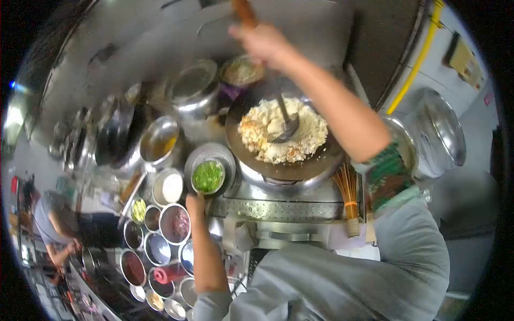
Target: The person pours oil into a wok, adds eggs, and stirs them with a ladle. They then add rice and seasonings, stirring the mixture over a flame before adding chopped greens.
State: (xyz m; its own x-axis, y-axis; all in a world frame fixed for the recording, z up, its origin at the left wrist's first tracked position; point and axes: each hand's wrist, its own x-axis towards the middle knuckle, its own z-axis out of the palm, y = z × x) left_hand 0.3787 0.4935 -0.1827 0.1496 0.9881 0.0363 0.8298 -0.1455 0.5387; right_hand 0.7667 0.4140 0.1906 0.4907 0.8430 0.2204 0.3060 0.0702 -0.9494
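My right hand [262,44] is closed around the wooden handle of a ladle [285,132], raised high above the stove. The ladle's dark bowl rests in a pale, yellowish heap of what looks like fried rice with egg [257,134]. This food fills the middle of a wide dark wok [278,171]. Lower left, my left hand [196,205] has its fingers closed at the near rim of a small metal bowl of chopped greens [208,177]. That bowl overlaps a perforated metal strainer [227,160] in this view.
Several metal containers of ingredients [157,249] crowd the lower left, with a red-capped bottle [168,274] among them. A bamboo brush [349,206] stands right of the wok. Large metal basins [444,128] are at far right. Another person [51,219] stands at far left.
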